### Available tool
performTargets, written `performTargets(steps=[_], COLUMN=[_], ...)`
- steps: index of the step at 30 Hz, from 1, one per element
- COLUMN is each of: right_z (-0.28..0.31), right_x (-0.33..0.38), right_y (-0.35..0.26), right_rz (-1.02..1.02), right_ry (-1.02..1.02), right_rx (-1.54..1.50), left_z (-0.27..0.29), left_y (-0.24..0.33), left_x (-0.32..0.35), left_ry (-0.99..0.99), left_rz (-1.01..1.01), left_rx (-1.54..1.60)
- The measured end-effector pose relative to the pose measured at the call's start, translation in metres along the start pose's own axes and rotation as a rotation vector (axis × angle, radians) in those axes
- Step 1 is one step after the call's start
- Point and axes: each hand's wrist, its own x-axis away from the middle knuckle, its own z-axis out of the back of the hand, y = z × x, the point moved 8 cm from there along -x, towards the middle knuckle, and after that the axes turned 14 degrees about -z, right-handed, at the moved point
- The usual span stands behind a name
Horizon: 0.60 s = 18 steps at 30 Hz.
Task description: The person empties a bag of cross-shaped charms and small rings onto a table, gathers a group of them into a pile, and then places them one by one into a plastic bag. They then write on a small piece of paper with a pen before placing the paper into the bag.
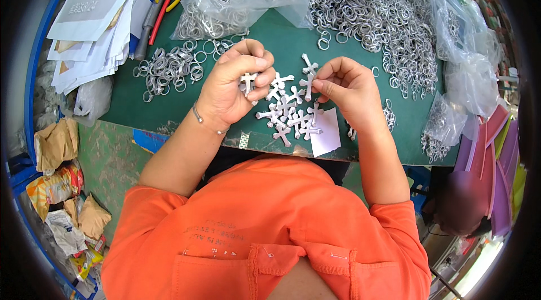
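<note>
Looking down in the head view, we are curling the fingers of our left hand [236, 77] around at least one small silver-coloured cross [248, 81]; it is showing between the thumb and the bent fingers, its lower end pointing toward us. How many pieces those fingers are enclosing, we cannot tell. With our right hand [350, 91] we are bringing thumb and forefinger together at the right edge of a second cross [308, 86]; the fingertips are touching it, though we cannot tell whether they are lifting it or only steadying it. Just beyond those fingertips, a third cross [309, 64] is lying near. Between our hands, a loose pile of crosses [284, 111] is covering part of the green counter [276, 32], and a white paper slip [325, 135] is lying at its right side, nearer our body. A metal bangle [196, 113] is circling our left wrist. To the left of that hand, a small heap of rings [172, 69] is resting, while a far larger heap of rings [360, 10] is spreading beyond our right hand.
</note>
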Motion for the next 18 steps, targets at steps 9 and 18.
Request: performTargets(steps=[9,18], right_z=[-0.012,-0.002], right_x=[0.004,0.000], right_y=[-0.009,-0.036], right_rz=[0.051,0.513], right_ry=[-0.123,0.361], right_rx=[-0.267,0.762], left_z=[-0.007,0.008], left_y=[-0.011,0.000], left_x=[0.009,0.000], left_ry=[-0.035,0.025], left_rz=[0.134,-0.027], left_rx=[-0.622,-0.098])
